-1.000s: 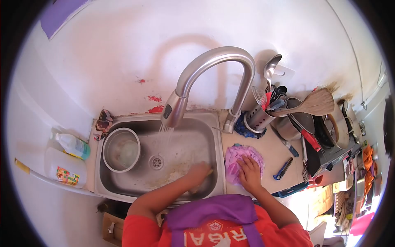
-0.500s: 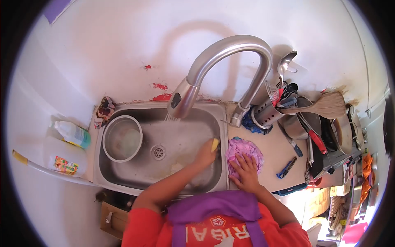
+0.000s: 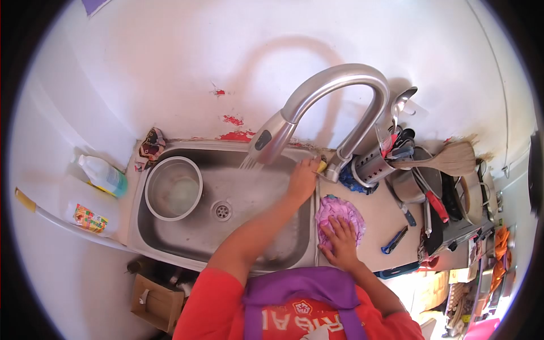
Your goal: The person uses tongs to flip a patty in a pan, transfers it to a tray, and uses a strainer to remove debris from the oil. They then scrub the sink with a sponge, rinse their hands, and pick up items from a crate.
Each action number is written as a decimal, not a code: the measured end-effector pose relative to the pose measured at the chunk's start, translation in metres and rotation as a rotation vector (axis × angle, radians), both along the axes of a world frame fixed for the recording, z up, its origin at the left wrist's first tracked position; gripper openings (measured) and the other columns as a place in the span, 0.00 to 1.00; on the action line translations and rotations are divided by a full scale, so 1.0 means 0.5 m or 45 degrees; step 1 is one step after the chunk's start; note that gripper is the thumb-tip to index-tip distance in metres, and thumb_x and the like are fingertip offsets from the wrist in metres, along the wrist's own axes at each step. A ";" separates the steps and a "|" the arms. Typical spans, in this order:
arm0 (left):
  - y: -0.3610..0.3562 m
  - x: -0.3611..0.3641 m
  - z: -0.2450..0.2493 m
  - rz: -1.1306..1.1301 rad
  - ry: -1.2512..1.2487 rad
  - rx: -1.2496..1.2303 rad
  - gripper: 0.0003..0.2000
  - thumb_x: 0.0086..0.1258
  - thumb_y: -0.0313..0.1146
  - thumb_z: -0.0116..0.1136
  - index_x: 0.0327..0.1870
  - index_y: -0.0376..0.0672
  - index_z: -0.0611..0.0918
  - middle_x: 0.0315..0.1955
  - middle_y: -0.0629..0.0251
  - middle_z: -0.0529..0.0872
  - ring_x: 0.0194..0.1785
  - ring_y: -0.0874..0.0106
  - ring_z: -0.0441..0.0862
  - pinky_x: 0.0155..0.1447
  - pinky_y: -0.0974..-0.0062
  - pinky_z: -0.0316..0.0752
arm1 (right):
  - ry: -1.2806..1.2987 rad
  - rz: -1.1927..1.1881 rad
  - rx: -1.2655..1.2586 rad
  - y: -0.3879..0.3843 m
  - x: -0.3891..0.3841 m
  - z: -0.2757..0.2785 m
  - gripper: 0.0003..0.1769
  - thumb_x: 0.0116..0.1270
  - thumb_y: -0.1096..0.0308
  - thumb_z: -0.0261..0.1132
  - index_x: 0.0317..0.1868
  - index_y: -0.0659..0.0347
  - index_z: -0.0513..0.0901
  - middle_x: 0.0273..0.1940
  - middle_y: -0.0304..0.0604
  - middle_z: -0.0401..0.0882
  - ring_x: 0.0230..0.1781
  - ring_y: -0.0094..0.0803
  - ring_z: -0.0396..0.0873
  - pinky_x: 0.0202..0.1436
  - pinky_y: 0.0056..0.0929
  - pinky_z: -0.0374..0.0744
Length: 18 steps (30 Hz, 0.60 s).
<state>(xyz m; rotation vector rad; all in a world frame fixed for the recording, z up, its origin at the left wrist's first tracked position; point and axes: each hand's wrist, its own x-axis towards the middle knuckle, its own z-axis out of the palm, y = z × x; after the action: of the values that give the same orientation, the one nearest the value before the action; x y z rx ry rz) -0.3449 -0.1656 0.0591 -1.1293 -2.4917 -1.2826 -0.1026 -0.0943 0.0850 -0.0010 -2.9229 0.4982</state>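
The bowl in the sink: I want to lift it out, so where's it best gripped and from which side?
Probably pinch the bowl's rim on the drain side, from above: it stands upright and open, its opposite side close to the sink wall.

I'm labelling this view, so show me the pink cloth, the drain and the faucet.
Pink cloth [image 3: 339, 207], head view: its uncovered upper part.
Drain [image 3: 221, 211], head view: its middle.
Faucet [image 3: 340, 74], head view: top of its arch.
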 end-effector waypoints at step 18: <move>-0.236 -0.210 -0.054 0.094 -0.304 0.153 0.17 0.64 0.33 0.51 0.54 0.43 0.75 0.43 0.50 0.78 0.49 0.55 0.76 0.52 0.61 0.72 | 0.030 0.003 0.001 -0.005 -0.005 0.017 0.30 0.55 0.57 0.67 0.59 0.52 0.74 0.64 0.51 0.64 0.68 0.51 0.57 0.70 0.54 0.47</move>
<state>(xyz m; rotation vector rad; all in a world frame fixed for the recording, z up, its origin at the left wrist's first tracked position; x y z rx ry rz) -0.4498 -0.2836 0.0320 -0.8963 -2.5476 -1.6067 -0.1053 -0.0968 0.0936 0.0077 -2.9007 0.4945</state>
